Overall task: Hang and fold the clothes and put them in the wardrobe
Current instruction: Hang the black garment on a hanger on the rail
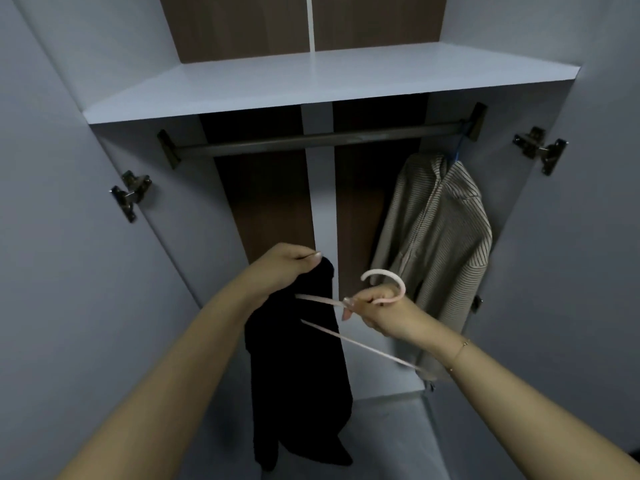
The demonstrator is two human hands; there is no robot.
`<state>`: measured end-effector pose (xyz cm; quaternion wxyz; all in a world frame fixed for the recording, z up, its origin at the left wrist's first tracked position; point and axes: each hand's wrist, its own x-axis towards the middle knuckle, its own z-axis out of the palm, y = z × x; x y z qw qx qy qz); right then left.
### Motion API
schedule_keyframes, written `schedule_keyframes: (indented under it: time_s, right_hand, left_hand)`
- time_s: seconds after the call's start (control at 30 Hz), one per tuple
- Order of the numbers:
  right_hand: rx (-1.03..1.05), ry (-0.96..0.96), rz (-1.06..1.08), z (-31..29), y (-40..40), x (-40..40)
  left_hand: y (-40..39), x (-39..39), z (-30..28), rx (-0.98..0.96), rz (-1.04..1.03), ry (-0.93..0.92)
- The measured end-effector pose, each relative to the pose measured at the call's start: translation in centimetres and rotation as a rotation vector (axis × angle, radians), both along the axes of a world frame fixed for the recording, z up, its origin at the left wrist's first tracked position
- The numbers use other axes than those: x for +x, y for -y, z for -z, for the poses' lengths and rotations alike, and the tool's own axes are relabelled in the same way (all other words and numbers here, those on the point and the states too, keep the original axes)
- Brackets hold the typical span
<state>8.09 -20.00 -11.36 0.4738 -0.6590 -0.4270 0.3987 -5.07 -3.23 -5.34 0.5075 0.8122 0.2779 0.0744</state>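
Your left hand (284, 265) grips the top edge of the black garment (298, 358), fingers curled over the cloth, thumb pressed on it at about 3 o'clock of the fist. The garment hangs straight down from that hand, toward 6 o'clock, its lower end loose above the wardrobe floor (391, 434).

Your right hand (379, 310) is closed round the neck of the pink hanger (384, 282). The hook curls up out of the fist toward 12 o'clock. One arm of the hanger runs toward 9 o'clock and meets the black garment just below your left hand; the other arm slants down toward 4 o'clock, under your right wrist. A thin bracelet (460, 348) sits on that wrist.

Both hands are in front of the open wardrobe, below the rail (311, 140), well apart from it. The hanger is not on the rail.

At 2 o'clock from your right hand, a striped shirt (440, 237) hangs on a blue hanger (457, 152) at the right end of the rail. A white shelf (311, 84) lies above the rail. Door hinges show at the left (131, 194) and right (540, 150) edges.
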Motion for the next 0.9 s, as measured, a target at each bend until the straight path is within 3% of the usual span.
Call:
schedule_keyframes:
  time_s: [0.1, 0.2, 0.37, 0.53, 0.67, 0.8, 0.83, 0.9]
  right_hand:
    - [0.065, -0.003, 0.077, -0.9, -1.4, -1.4]
    - [0.2, -0.082, 0.177, -1.7, -2.0, -1.4]
    - [0.301, -0.083, 0.134, -2.9, -2.8, 0.1]
    - [0.291, -0.097, 0.064, -4.7, -4.8, 2.2]
    - [0.289, -0.068, -0.014, -6.6, -6.1, 3.9]
    - [0.226, 0.124, -0.158, -9.3, -4.4, 8.6]
    - [0.228, 0.084, -0.186, -9.5, -3.4, 10.5]
    - [0.229, -0.203, -0.154, -9.1, -1.3, 14.0]
  left_hand:
    - [1.2, 0.0, -0.7, 0.136, 0.059, 0.065]
    - [1.0, -0.6, -0.3, 0.444, 0.039, 0.075]
    - [1.4, -0.6, -0.7, 0.866, -0.053, 0.123]
    - [1.8, 1.2, -2.7, 1.104, 0.163, 0.036]
    - [0.3, 2.4, -3.7, 1.0, 0.116, 0.006]
    - [-2.0, 1.5, -3.9, 0.524, -0.127, 0.278]
    - [-2.6, 1.0, -4.2, 0.42, -0.196, 0.363]
    - [-3.8, 0.2, -4.9, 0.297, -0.303, 0.484]
